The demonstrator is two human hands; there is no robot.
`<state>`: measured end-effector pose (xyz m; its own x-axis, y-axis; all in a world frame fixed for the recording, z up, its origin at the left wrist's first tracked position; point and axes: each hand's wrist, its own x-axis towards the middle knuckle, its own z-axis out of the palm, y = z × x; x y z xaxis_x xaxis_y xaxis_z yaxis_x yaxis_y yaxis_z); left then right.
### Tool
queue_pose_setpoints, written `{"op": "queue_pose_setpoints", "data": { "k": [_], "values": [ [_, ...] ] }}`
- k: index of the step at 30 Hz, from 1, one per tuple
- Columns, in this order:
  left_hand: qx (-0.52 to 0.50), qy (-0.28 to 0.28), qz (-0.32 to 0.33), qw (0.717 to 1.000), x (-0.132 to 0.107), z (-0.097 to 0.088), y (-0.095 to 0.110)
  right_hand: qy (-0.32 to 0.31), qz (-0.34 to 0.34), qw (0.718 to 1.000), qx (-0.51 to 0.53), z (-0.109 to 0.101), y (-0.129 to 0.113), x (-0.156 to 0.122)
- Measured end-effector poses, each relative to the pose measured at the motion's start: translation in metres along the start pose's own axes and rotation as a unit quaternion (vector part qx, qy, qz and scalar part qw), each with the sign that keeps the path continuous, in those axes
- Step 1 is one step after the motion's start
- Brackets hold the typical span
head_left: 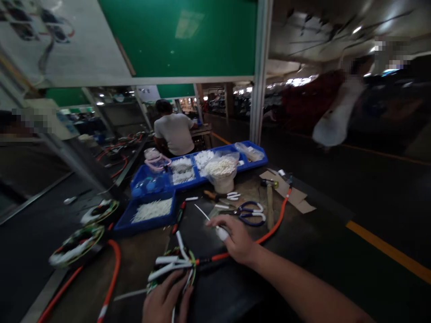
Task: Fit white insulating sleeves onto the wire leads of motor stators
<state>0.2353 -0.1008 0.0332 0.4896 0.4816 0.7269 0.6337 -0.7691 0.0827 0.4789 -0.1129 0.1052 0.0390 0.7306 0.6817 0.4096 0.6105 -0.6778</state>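
My left hand (166,298) grips the near rim of a motor stator (153,283), a wire-wound ring with green-yellow edging, partly hidden under the fingers. Several white sleeves (166,260) stick up from it, and an orange cable (220,256) leads off to the right. Above that cable, my right hand (237,240) is closed around a thin white stick (201,211), which points up and left. Something white covers or lies against the right thumb; I cannot tell which. Blue-handled scissors (251,211) lie just beyond the right hand.
Blue bins (161,183) with white pieces line the back, beside a bag-lined tub (224,181). A hammer (270,206), pliers (215,196) and cardboard (299,199) lie to the right. Two more stators (79,246) sit left. One person (175,132) sits beyond; another (340,112) stands right.
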Motion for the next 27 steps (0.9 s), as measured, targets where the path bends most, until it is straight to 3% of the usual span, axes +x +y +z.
{"op": "queue_pose_setpoints", "data": {
  "k": [3,6,11,20,27],
  "values": [
    [-0.054,-0.07,-0.066,0.994,0.004,-0.019,0.012,-0.082,0.011,0.997,0.003,0.007,-0.022,-0.054],
    [-0.129,-0.092,-0.151,0.976,0.003,-0.038,0.014,-0.13,-0.011,0.991,-0.011,0.009,-0.033,-0.104],
    [-0.173,-0.155,-0.18,0.956,-0.008,-0.056,0.013,-0.155,-0.005,0.987,-0.038,0.013,-0.03,-0.155],
    [-0.147,-0.161,-0.168,0.961,-0.008,-0.059,0.006,-0.14,0.023,0.988,-0.066,0.01,-0.026,-0.174],
    [-0.057,-0.207,-0.131,0.968,0.011,-0.063,0.011,-0.118,-0.01,0.993,-0.025,0.018,-0.036,-0.153]
  ]
}}
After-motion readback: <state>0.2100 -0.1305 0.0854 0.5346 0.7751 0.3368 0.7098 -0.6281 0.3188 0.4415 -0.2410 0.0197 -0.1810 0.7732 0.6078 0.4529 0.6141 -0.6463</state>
